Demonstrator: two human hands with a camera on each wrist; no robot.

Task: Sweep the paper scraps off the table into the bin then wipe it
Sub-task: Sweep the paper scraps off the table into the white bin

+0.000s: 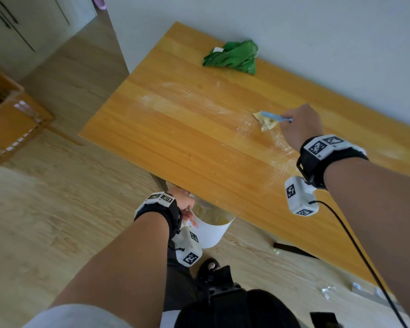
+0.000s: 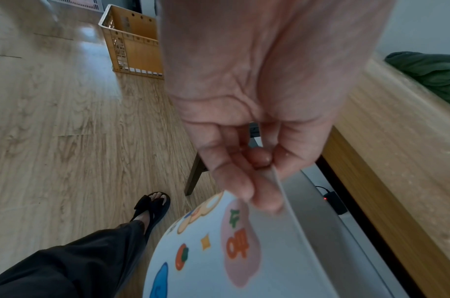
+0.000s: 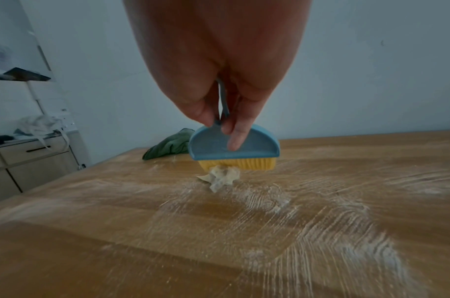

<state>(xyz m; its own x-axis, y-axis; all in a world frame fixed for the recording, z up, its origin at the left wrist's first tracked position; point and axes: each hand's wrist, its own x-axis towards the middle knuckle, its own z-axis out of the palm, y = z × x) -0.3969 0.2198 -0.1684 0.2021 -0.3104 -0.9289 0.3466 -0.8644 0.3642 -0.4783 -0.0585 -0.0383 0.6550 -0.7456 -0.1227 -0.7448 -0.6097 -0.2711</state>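
Light, crumpled paper scrap (image 3: 220, 177) lying mid-table (image 1: 175, 143) against yellow bristles of small brush (image 3: 234, 149), gripped by right hand (image 1: 301, 125); left hand (image 2: 244, 141) pinching bin (image 1: 211, 229) rim below near edge.

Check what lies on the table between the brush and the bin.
In the head view: only tabletop streaked with white dust between brush and bin.

wooden crate (image 1: 7, 114), cabinet (image 3: 27, 161), black sandal (image 2: 153, 205)
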